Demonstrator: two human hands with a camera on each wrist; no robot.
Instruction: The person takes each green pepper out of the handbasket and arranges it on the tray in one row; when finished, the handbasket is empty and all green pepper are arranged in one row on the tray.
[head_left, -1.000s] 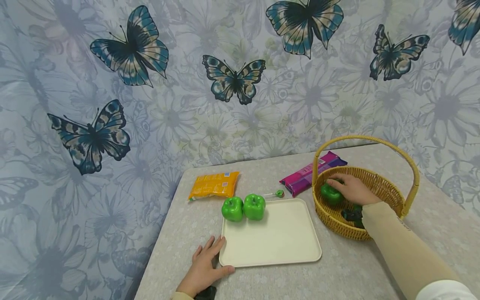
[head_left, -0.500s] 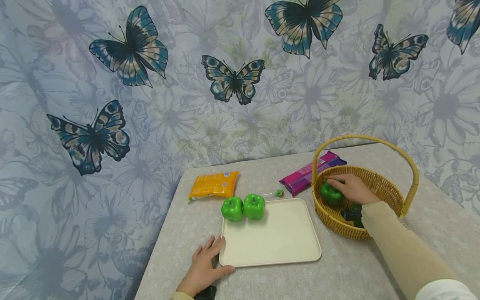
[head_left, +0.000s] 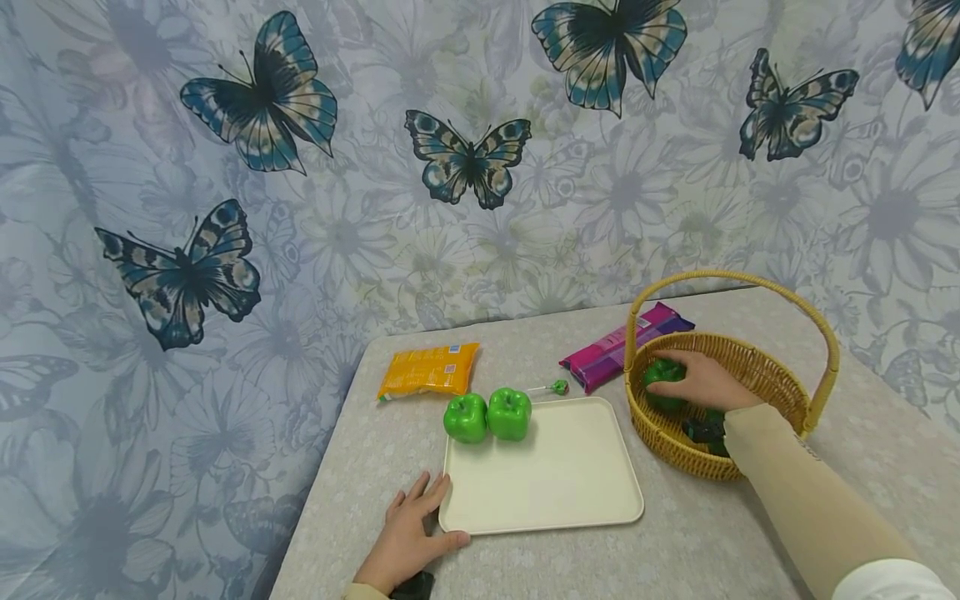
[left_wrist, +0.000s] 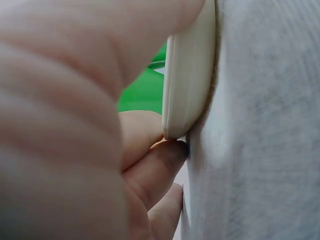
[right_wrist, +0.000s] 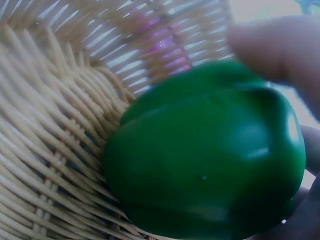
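In the head view my right hand point(head_left: 701, 379) reaches inside a wicker basket point(head_left: 675, 446), its thumb and fingers around a glossy green bell pepper point(head_left: 660, 398). The right wrist view shows that bell pepper point(right_wrist: 205, 155) close against the woven wall, with fingertips at its right side. My left hand point(head_left: 408, 533) rests at the near left corner of a cream tray point(head_left: 551, 483), fingers spread along the left edge and thumb by the front edge. Two more green bell peppers point(head_left: 465, 418) sit side by side at the tray's far left corner.
An orange packet point(head_left: 429, 371) lies behind the tray, a purple-pink packet point(head_left: 615, 348) beside the basket. A lollipop point(head_left: 558, 387) lies just past the tray's far edge. The basket's tall handle point(head_left: 731, 275) arches over the right hand. A butterfly-patterned wall hanging point(head_left: 468, 162) stands behind the table.
My right thumb has shifted toward the near side, across the bell pepper in the basket, and more of the pepper's top shows. The left hand and tray have stayed put.
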